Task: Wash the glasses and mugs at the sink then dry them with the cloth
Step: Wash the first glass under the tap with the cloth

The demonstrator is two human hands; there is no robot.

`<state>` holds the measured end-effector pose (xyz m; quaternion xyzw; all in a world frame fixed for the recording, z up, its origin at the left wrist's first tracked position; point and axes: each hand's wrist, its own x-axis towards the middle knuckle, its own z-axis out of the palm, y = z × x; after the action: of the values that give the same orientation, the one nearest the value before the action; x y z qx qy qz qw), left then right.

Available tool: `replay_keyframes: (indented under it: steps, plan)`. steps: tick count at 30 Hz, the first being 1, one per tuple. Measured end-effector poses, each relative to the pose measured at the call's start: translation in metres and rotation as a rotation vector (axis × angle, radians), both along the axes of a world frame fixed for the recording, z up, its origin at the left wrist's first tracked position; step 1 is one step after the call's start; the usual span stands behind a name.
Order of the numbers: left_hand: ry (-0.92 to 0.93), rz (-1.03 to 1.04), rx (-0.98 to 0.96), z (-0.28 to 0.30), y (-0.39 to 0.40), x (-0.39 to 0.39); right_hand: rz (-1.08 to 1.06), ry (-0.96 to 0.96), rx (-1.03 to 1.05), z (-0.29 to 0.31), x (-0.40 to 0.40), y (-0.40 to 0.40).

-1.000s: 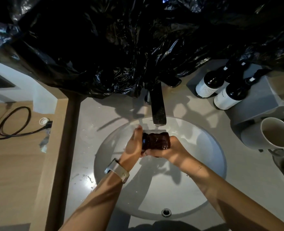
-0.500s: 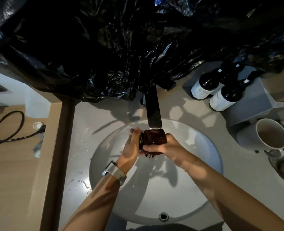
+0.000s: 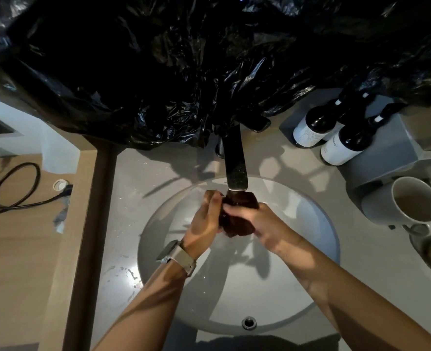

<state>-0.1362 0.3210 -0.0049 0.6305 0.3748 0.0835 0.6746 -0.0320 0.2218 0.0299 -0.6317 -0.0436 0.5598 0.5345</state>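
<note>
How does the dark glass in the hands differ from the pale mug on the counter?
The dark glass is deep brown and held by both hands under the faucet above the sink; the pale mug is off-white and untouched, standing on the counter to the right. The mug looks larger and has a handle; none shows on the glass. Both are drinking vessels.

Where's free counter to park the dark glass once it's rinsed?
Bare grey counter left of the white basin, bordered by the wooden strip; a few droplets there. Right side is crowded: white mug, two dark labelled bottles. Both hands, left and right, hold the dark ribbed glass.
</note>
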Motion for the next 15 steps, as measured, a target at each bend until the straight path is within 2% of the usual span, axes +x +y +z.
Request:
replay_keyframes:
  steps: [2, 4, 7, 8, 10, 13, 14, 15]
  plan:
    - [-0.094, -0.122, 0.182, -0.003, -0.001, -0.010, -0.051, 0.194, -0.009, 0.001, 0.003, 0.000]
    - [-0.098, -0.096, 0.154, -0.004, -0.001, -0.013, -0.056, 0.189, 0.007, 0.001, 0.001, 0.000]
    - [0.057, 0.067, -0.304, 0.000, 0.005, 0.005, 0.001, -0.036, 0.086, 0.005, -0.010, -0.004]
    - [0.133, 0.077, -0.383, 0.001, 0.008, 0.009, 0.023, -0.117, 0.102, 0.005, -0.013, -0.005]
    - [0.178, 0.084, -0.274, 0.003, 0.007, 0.008, 0.017, -0.188, 0.105, 0.003, -0.015, -0.004]
    - [-0.024, 0.008, 0.127, 0.007, -0.003, -0.010, -0.073, 0.034, 0.042, 0.000, -0.006, 0.002]
    - [-0.064, -0.041, 0.212, 0.004, -0.003, -0.015, -0.074, 0.090, 0.016, 0.001, -0.003, 0.002]
    - [-0.066, -0.054, 0.218, -0.001, -0.002, -0.016, -0.067, 0.094, 0.009, 0.002, -0.001, 0.002]
